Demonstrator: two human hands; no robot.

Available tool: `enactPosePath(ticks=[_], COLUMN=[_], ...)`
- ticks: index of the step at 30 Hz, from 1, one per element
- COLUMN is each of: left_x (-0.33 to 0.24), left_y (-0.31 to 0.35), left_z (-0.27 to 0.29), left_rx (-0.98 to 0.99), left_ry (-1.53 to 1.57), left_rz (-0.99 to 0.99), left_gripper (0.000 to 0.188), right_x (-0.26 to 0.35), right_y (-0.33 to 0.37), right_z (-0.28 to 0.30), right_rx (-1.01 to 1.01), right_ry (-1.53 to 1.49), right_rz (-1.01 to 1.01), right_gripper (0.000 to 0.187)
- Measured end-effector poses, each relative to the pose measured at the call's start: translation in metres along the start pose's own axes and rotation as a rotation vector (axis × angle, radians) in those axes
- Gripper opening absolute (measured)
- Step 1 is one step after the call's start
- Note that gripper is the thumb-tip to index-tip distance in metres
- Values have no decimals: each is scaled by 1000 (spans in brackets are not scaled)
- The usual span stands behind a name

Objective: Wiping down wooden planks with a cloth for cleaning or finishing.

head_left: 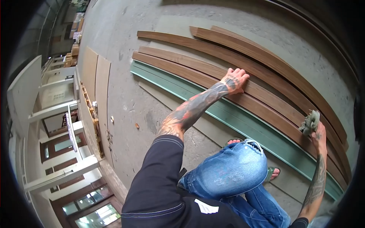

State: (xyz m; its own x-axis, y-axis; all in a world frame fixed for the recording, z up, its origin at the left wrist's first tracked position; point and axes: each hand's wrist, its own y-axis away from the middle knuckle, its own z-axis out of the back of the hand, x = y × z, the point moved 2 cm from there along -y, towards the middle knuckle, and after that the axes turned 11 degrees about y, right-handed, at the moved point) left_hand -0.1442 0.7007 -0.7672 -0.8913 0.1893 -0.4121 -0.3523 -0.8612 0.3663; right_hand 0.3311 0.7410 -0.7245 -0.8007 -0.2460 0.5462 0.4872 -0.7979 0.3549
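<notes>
Long brown wooden boards lie side by side on a pale green panel with ridges along its length. My left hand is closed over the near boards around mid-length, its fingers curled across the far edge of one. Toward the right end, my right hand grips a bunched grey-green rag, held at the boards' surface. Whether the rag presses on the wood cannot be made out. Beyond my left hand, another brown board runs alongside, with a further pair behind it.
My knee in blue jeans and sandalled foot are close to the green panel's near edge. Flat sheets lie on the concrete floor to the left. Wood-framed glass doors and white posts stand at the far left.
</notes>
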Motion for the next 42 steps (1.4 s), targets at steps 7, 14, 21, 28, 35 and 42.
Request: enactPosePath(ticks=[7, 14, 21, 28, 35, 42], left_x=[1, 13, -23, -155, -281, -416], left_y=[-17, -13, 3, 86, 252, 437], left_z=[5, 11, 58, 189, 391, 600], left_rx=[191, 284, 279, 66, 62, 8], left_ry=[-124, -91, -27, -9, 81, -153], left_rz=[22, -116, -178, -369, -296, -261], left_gripper=[72, 88, 69, 54, 29, 44], right_x=[14, 26, 31, 53, 208, 402], right_y=[10, 13, -22, 74, 178, 355], right_z=[-5, -2, 7, 81, 194, 330], right_rx=[-31, 259, -86, -416, -449, -549], right_ry=[-131, -432, 243, -91, -7, -63], right_rz=[34, -492, 85, 51, -173, -275], right_gripper=[42, 22, 26, 34, 35, 33])
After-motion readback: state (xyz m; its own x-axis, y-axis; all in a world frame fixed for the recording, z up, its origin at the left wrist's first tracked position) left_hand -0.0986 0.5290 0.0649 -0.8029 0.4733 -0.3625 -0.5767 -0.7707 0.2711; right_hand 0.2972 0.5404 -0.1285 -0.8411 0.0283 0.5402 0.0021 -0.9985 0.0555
